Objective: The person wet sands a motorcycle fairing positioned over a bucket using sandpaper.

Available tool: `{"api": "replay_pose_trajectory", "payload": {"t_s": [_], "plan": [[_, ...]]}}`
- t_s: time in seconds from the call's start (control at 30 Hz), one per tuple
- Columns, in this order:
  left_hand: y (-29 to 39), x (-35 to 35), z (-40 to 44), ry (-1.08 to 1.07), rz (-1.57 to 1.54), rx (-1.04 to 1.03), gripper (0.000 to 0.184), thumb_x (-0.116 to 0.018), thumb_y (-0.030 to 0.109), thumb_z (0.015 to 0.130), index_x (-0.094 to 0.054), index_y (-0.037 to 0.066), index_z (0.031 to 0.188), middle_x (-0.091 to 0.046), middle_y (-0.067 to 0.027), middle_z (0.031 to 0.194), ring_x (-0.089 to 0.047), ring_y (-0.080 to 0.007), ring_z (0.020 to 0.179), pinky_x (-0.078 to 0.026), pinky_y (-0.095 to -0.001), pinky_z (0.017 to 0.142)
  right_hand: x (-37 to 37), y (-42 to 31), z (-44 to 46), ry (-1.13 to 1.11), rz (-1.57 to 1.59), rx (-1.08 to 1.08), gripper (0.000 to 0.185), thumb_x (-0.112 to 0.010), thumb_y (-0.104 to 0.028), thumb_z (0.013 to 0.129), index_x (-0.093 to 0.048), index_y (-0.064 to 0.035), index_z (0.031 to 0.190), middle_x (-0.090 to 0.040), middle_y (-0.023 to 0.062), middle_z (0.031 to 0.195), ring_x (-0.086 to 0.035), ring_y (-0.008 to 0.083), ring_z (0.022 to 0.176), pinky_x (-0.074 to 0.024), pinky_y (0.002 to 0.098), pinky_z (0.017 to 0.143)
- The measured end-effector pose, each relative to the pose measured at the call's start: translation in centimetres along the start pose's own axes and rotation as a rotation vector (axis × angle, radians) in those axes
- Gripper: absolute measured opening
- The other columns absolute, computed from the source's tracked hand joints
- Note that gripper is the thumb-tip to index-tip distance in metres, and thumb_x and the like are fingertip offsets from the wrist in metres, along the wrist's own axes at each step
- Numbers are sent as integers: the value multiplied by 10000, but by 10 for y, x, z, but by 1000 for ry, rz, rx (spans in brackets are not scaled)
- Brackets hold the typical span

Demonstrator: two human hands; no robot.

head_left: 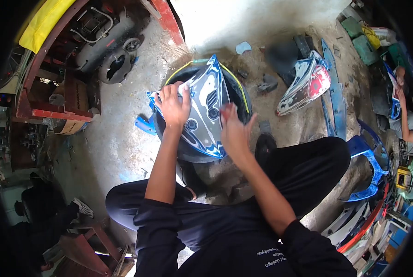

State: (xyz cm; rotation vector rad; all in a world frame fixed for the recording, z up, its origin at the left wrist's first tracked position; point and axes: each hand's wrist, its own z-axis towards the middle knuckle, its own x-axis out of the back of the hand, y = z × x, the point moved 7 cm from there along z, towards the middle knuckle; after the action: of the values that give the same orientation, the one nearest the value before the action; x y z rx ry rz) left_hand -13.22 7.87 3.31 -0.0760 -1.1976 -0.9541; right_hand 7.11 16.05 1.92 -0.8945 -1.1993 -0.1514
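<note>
A curved, pointed fairing panel [199, 99], patchy with glossy blue, dull grey and pale white and pierced by two ringed round holes, lies across a round black tub [190, 153] on the rough concrete floor [119, 124]. The left hand [173, 105] spreads its grip wide over the panel's left side; the right hand [236, 131] holds a small, blurred reddish piece [225, 110] against the right edge. Farther right sits a scuffed red-and-white fairing [303, 90].
</note>
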Motion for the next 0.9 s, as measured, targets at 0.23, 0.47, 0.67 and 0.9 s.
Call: {"api": "replay_pose_trajectory", "payload": {"t_s": [0.23, 0.47, 0.67, 0.9], "plan": [[-3, -1, 4, 8, -11, 11, 373, -539, 434, 1028, -679, 148, 1222, -646, -104, 1205, -536, -315, 1275, -229, -613, 1167, 3, -19, -36, 16, -11, 65, 458, -487, -189, 1031, -529, 53, 1417, -490, 272, 1514, -452, 318, 1446, -64, 759, 1171], [0, 1, 2, 15, -7, 1, 377, -549, 437, 1018, -689, 140, 1204, -650, -89, 1203, -542, -301, 1262, -220, -602, 1171, -11, -28, 17, 53, -100, -13, 500, -488, -138, 1009, -483, 42, 1476, -492, 220, 1536, -430, 300, 1472, -48, 746, 1182], [-4, -1, 1, 5, -41, 32, 366, -552, 432, 1015, -695, 145, 1190, -652, -83, 1199, -541, -291, 1262, -206, -586, 1180, 3, -15, -54, 79, -189, 26, 510, -527, -132, 988, -493, 48, 1463, -488, 193, 1551, -448, 282, 1459, -78, 741, 1184], [-1, 3, 1, 14, -49, 27, 350, -559, 425, 1014, -697, 145, 1171, -653, -78, 1177, -543, -283, 1251, -205, -575, 1177, 16, 9, -46, 86, 143, -169, 420, -621, -95, 962, -603, -7, 1373, -587, 158, 1328, -556, 331, 1253, -371, 538, 1097]]}}
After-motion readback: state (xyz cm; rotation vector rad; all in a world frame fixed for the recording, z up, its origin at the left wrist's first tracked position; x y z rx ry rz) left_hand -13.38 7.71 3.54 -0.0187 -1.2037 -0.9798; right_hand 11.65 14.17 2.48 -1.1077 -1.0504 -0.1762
